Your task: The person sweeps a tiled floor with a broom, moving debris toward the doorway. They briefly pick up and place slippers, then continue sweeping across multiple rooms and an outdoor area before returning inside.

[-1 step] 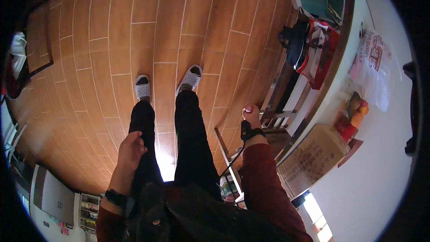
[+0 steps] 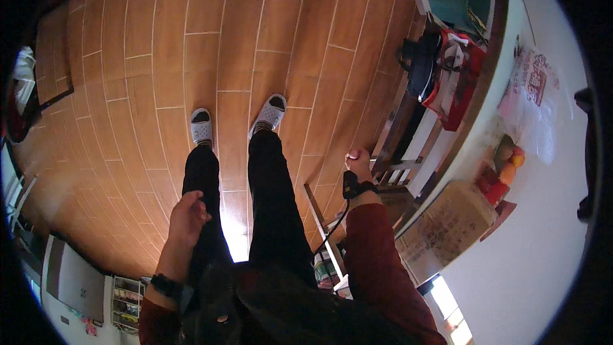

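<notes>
My left hand (image 2: 189, 216) hangs in front of my left thigh, its fingers loosely curled in; no object shows in it. On that wrist is a dark band (image 2: 165, 285). Out to the right, close to a wooden frame (image 2: 399, 165), my right hand (image 2: 359, 161) is closed in a fist. A small pale bit shows at its fingers, too small to name. Strapped to the right wrist is a black device (image 2: 350, 185) with a cable running down toward my body. Neither hand touches the furniture that I can see.
At the right, a long table (image 2: 472, 105) carries a cardboard box (image 2: 450, 230), a white plastic bag (image 2: 533, 99) and some fruit (image 2: 509, 172). Beneath its edge sit a red bag (image 2: 461, 83) and a dark bag (image 2: 421, 64). My slippered feet (image 2: 271, 112) stand on the tiled floor (image 2: 153, 76).
</notes>
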Tool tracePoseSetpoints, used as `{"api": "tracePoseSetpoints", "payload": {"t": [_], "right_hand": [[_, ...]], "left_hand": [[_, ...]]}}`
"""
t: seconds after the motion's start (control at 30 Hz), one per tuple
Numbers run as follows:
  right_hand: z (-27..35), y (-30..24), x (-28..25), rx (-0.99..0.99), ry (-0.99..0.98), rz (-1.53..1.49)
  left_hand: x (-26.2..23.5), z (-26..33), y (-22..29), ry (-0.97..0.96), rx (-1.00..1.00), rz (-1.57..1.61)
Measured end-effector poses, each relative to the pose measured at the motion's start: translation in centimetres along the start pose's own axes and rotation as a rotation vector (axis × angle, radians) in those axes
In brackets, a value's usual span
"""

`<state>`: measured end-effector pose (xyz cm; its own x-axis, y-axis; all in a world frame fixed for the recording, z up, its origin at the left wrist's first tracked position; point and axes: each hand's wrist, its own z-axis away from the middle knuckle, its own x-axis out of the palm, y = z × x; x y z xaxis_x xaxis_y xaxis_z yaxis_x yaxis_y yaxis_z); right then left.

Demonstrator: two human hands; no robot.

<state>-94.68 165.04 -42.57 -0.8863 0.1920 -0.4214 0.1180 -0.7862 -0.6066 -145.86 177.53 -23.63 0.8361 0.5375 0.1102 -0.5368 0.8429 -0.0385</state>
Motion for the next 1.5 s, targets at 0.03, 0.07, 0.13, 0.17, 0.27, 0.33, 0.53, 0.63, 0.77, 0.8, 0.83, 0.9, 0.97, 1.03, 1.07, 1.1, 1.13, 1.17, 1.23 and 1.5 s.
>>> {"api": "tracePoseSetpoints", "payload": {"t": [0.03,0.07,0.13,0.17,0.27,0.33,0.53,0.63,0.77,0.8,0.83,0.9,0.97,1.03,1.07,1.1,1.13,1.17,1.23,1.5], "right_hand": [[-2.0,-0.2,0.1,0.020,-0.012,-0.160],[-3.3,-0.7,-0.3,0.045,-0.016,-0.005],[-6.0,-2.4,0.4,0.103,0.000,0.026],[-7.2,-3.7,0.9,0.132,0.008,0.041],[-8.6,-8.9,1.4,0.153,-0.095,-0.096],[-8.3,-11.6,3.3,-0.248,0.078,0.720],[-12.2,-18.0,6.2,0.489,0.167,-0.601],[-13.4,-20.6,3.9,0.522,-0.064,-0.569],[-13.5,-22.4,4.9,0.416,0.200,-0.407],[-12.7,-22.6,5.0,0.418,0.123,-0.383],[-11.7,-22.9,5.0,0.424,0.131,-0.333],[-8.1,-22.8,5.3,0.447,0.028,-0.262],[-3.7,-22.5,5.7,0.528,-0.069,-0.163],[0.7,-22.5,6.3,0.602,-0.212,-0.064],[3.3,-22.6,6.5,0.575,-0.257,0.019],[6.0,-22.7,6.8,0.518,-0.292,0.138],[8.7,-22.9,7.0,0.448,-0.328,0.260],[11.5,-23.3,7.1,0.382,-0.351,0.362],[17.2,-24.2,7.8,0.350,-0.333,0.407],[32.9,-26.3,9.3,0.700,-0.575,-0.182]], "left_hand": [[0.3,-0.6,-0.4,0.016,0.002,0.010],[0.5,-1.0,-0.9,0.011,0.007,0.026],[0.9,-2.0,-1.7,0.032,-0.017,0.073],[1.1,-2.6,-2.0,0.048,-0.007,0.053],[1.6,-3.7,-3.1,0.041,0.011,0.036],[1.8,-4.1,-3.4,0.014,0.015,0.038],[2.3,-3.5,-2.8,0.006,0.013,0.056],[1.9,-2.9,-2.2,0.041,0.056,0.054],[0.8,-2.2,-1.7,0.056,0.059,0.045],[0.6,-2.0,-1.8,0.063,0.058,0.052],[0.3,-1.9,-1.7,0.067,0.059,0.057],[-0.1,-1.3,-1.6,0.039,0.054,0.043],[-0.5,-0.4,-1.3,-0.001,0.056,0.043],[-0.9,0.9,-0.7,-0.048,0.072,0.054],[-1.2,1.6,-0.2,-0.059,0.081,0.036],[-1.5,2.3,0.3,-0.069,0.090,0.015],[-1.7,3.1,0.8,-0.103,0.109,0.006],[-2.1,3.9,1.4,-0.101,0.105,-0.014],[-3.0,5.3,2.7,-0.140,0.123,-0.030],[-5.6,9.6,6.5,-0.116,0.158,-0.210]]}}
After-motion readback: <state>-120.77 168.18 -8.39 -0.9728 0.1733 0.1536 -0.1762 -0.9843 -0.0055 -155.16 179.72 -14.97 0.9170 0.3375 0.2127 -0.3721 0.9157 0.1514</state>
